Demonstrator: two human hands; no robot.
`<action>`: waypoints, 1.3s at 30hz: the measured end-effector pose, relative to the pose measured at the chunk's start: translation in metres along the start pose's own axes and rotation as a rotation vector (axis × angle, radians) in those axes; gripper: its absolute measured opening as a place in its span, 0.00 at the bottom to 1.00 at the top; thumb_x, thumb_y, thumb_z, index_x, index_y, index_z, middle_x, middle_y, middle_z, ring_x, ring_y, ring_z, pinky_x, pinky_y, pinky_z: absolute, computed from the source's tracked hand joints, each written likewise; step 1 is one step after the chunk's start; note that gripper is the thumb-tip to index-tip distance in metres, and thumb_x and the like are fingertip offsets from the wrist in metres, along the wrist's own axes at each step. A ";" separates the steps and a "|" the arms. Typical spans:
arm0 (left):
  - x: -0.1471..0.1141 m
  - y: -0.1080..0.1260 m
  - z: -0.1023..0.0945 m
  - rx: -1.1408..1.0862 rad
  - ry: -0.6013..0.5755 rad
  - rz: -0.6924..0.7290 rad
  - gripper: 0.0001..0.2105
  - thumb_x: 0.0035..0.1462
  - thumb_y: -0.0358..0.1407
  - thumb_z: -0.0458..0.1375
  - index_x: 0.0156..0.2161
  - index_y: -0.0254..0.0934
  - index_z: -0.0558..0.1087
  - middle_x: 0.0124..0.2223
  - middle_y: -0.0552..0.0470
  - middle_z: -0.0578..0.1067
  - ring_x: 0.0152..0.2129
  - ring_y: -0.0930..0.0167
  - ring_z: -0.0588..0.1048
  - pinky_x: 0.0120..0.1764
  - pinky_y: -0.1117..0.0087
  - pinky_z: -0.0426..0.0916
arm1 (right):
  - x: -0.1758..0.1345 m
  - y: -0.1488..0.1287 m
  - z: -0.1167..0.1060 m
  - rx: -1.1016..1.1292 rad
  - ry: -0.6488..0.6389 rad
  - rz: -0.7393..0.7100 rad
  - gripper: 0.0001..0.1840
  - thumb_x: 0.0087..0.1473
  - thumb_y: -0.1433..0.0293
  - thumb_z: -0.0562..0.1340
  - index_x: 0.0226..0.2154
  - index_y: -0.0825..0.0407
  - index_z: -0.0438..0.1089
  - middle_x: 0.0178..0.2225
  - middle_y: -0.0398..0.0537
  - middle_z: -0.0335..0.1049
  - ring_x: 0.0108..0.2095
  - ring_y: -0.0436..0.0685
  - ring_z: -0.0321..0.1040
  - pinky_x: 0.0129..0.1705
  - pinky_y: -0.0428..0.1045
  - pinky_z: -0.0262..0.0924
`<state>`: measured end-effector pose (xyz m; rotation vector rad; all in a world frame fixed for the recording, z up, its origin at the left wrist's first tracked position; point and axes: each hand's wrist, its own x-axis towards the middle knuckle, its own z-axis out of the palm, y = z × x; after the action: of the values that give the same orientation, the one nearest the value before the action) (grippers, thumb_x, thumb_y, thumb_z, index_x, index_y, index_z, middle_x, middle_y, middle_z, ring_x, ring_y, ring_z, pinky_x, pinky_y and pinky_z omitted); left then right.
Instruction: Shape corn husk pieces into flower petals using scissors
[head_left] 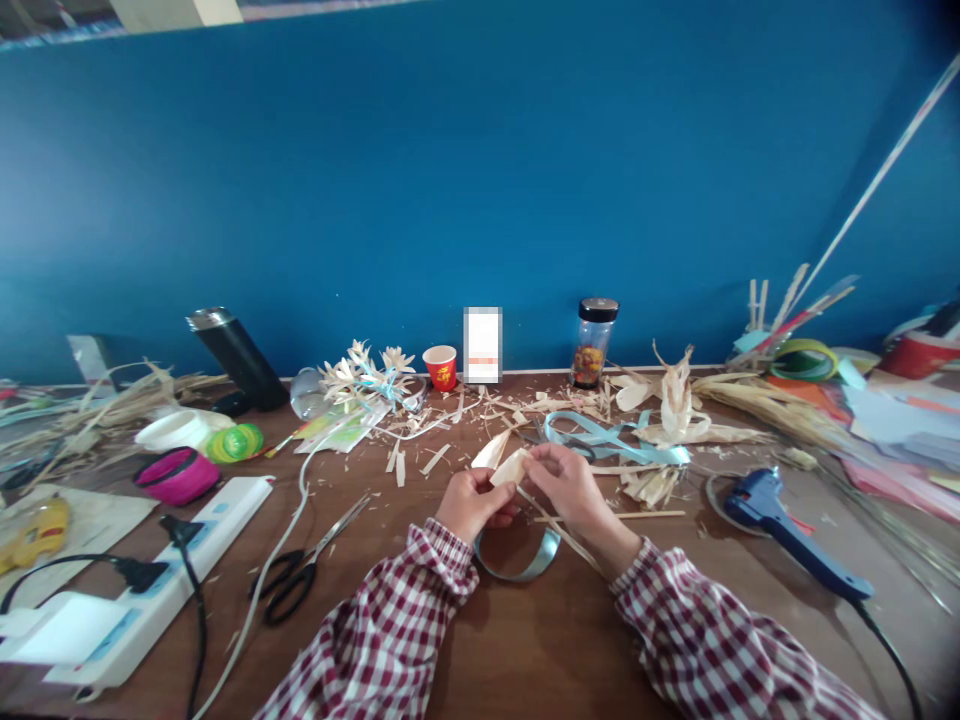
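A small pale piece of dried husk (510, 467) is pinched between both hands over the middle of the table. My left hand (474, 503) is closed on its lower left side. On its upper right edge, the fingertips of my right hand (574, 492) press together. Another pale husk piece (491, 449) shows just behind the left fingers. Below the hands curves a light blue ribbon (525, 574); whether a hand holds its end is hidden. A thin straw-coloured strip (562, 533) slants down beneath my right hand.
Black-handled scissors (296, 580) lie left, beside a white power strip (187, 560) with cords. A blue glue gun (795, 535) rests right. Husk flowers (367, 370), a red paper cup (441, 370) and a lidded jar (596, 343) stand at the back among husk scraps.
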<state>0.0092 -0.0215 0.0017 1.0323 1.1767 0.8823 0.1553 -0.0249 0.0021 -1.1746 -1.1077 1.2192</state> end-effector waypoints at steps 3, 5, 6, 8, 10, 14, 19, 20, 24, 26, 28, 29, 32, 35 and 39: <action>0.000 0.001 0.000 0.144 0.029 0.182 0.08 0.42 0.37 0.65 0.27 0.34 0.73 0.22 0.54 0.74 0.19 0.72 0.73 0.23 0.74 0.70 | -0.001 -0.002 -0.003 -0.175 0.027 -0.138 0.12 0.47 0.60 0.62 0.28 0.53 0.66 0.21 0.43 0.67 0.21 0.50 0.61 0.23 0.44 0.55; -0.002 0.001 0.000 0.215 0.086 0.343 0.10 0.41 0.34 0.65 0.31 0.35 0.72 0.27 0.54 0.75 0.23 0.72 0.74 0.25 0.75 0.69 | -0.003 -0.003 -0.004 -0.289 0.035 -0.234 0.09 0.49 0.63 0.61 0.29 0.52 0.67 0.23 0.44 0.68 0.23 0.51 0.62 0.24 0.45 0.56; -0.003 0.001 0.000 0.229 0.112 0.412 0.12 0.41 0.32 0.65 0.34 0.35 0.70 0.30 0.53 0.76 0.26 0.72 0.74 0.26 0.76 0.69 | -0.003 -0.004 -0.005 -0.326 0.030 -0.267 0.08 0.50 0.64 0.60 0.29 0.52 0.67 0.24 0.45 0.69 0.24 0.51 0.63 0.25 0.45 0.56; -0.005 0.002 0.000 0.225 0.115 0.490 0.18 0.41 0.32 0.65 0.39 0.37 0.67 0.33 0.52 0.76 0.29 0.72 0.75 0.28 0.76 0.68 | -0.004 -0.004 -0.006 -0.363 0.006 -0.301 0.06 0.51 0.65 0.60 0.29 0.51 0.67 0.25 0.45 0.70 0.24 0.52 0.64 0.26 0.45 0.56; -0.005 0.002 -0.001 0.187 0.058 0.485 0.19 0.43 0.34 0.65 0.41 0.37 0.65 0.32 0.52 0.75 0.27 0.72 0.74 0.29 0.75 0.68 | -0.005 -0.004 -0.006 -0.384 -0.018 -0.318 0.05 0.51 0.66 0.60 0.29 0.51 0.67 0.25 0.45 0.71 0.25 0.52 0.65 0.26 0.45 0.57; 0.001 0.001 -0.005 0.070 -0.021 0.390 0.15 0.43 0.36 0.66 0.34 0.35 0.67 0.28 0.52 0.75 0.24 0.73 0.74 0.30 0.74 0.69 | -0.004 -0.003 -0.005 -0.437 -0.033 -0.350 0.03 0.51 0.68 0.59 0.28 0.51 0.67 0.24 0.43 0.70 0.24 0.51 0.65 0.27 0.45 0.57; 0.003 0.003 -0.010 -0.033 -0.110 0.102 0.19 0.37 0.38 0.69 0.35 0.35 0.67 0.24 0.53 0.76 0.20 0.72 0.74 0.25 0.72 0.70 | -0.005 -0.004 -0.006 -0.479 -0.053 -0.350 0.03 0.50 0.70 0.59 0.29 0.52 0.68 0.25 0.44 0.71 0.24 0.51 0.65 0.27 0.45 0.58; 0.003 0.003 -0.010 -0.040 -0.114 0.068 0.20 0.36 0.38 0.69 0.35 0.35 0.68 0.23 0.53 0.76 0.19 0.72 0.74 0.25 0.72 0.70 | -0.005 -0.005 -0.006 -0.483 -0.059 -0.348 0.03 0.50 0.71 0.59 0.29 0.52 0.68 0.25 0.44 0.71 0.24 0.51 0.66 0.27 0.45 0.59; 0.000 0.004 -0.008 -0.013 -0.114 0.064 0.22 0.35 0.37 0.70 0.37 0.34 0.69 0.24 0.53 0.77 0.19 0.72 0.75 0.24 0.74 0.69 | -0.006 -0.005 -0.006 -0.467 -0.075 -0.328 0.04 0.50 0.71 0.59 0.29 0.53 0.68 0.25 0.45 0.72 0.25 0.51 0.66 0.27 0.45 0.59; 0.000 0.004 -0.008 -0.009 -0.107 0.081 0.22 0.35 0.36 0.70 0.37 0.33 0.69 0.23 0.53 0.77 0.19 0.73 0.75 0.24 0.74 0.69 | -0.004 -0.002 -0.006 -0.416 -0.094 -0.292 0.04 0.50 0.70 0.59 0.30 0.53 0.68 0.25 0.45 0.72 0.24 0.51 0.66 0.26 0.44 0.59; -0.001 0.004 -0.007 -0.009 -0.096 0.094 0.22 0.35 0.36 0.70 0.37 0.32 0.69 0.23 0.52 0.77 0.19 0.73 0.75 0.25 0.74 0.70 | -0.002 0.002 -0.006 -0.345 -0.116 -0.247 0.06 0.50 0.69 0.59 0.31 0.54 0.68 0.24 0.44 0.71 0.24 0.50 0.66 0.26 0.44 0.60; -0.001 0.004 -0.007 -0.010 -0.091 0.094 0.22 0.35 0.36 0.70 0.37 0.32 0.69 0.23 0.52 0.77 0.19 0.73 0.75 0.25 0.74 0.70 | -0.001 0.005 -0.007 -0.310 -0.124 -0.228 0.06 0.51 0.68 0.59 0.32 0.54 0.68 0.24 0.44 0.71 0.24 0.50 0.66 0.25 0.44 0.59; 0.000 0.002 -0.007 -0.030 -0.082 0.083 0.22 0.35 0.36 0.70 0.37 0.33 0.68 0.24 0.52 0.78 0.20 0.73 0.75 0.25 0.74 0.70 | 0.002 0.008 -0.007 -0.247 -0.132 -0.179 0.08 0.50 0.66 0.59 0.32 0.54 0.67 0.24 0.44 0.70 0.23 0.50 0.66 0.24 0.44 0.58; 0.002 0.001 -0.007 -0.048 -0.076 0.077 0.23 0.34 0.37 0.70 0.37 0.33 0.68 0.24 0.52 0.78 0.20 0.73 0.75 0.24 0.74 0.70 | 0.003 0.006 -0.007 -0.222 -0.138 -0.138 0.08 0.49 0.66 0.60 0.31 0.55 0.67 0.23 0.44 0.69 0.23 0.50 0.65 0.24 0.44 0.58; 0.003 0.000 -0.008 -0.059 -0.081 0.088 0.24 0.34 0.38 0.70 0.37 0.33 0.68 0.23 0.52 0.77 0.19 0.72 0.75 0.24 0.74 0.70 | 0.002 0.000 -0.006 -0.156 -0.171 -0.105 0.11 0.46 0.64 0.63 0.31 0.55 0.67 0.25 0.45 0.70 0.24 0.50 0.66 0.25 0.45 0.61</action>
<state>0.0019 -0.0173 0.0002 1.0686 1.0383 0.9299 0.1618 -0.0235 0.0012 -1.1287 -1.3968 1.1857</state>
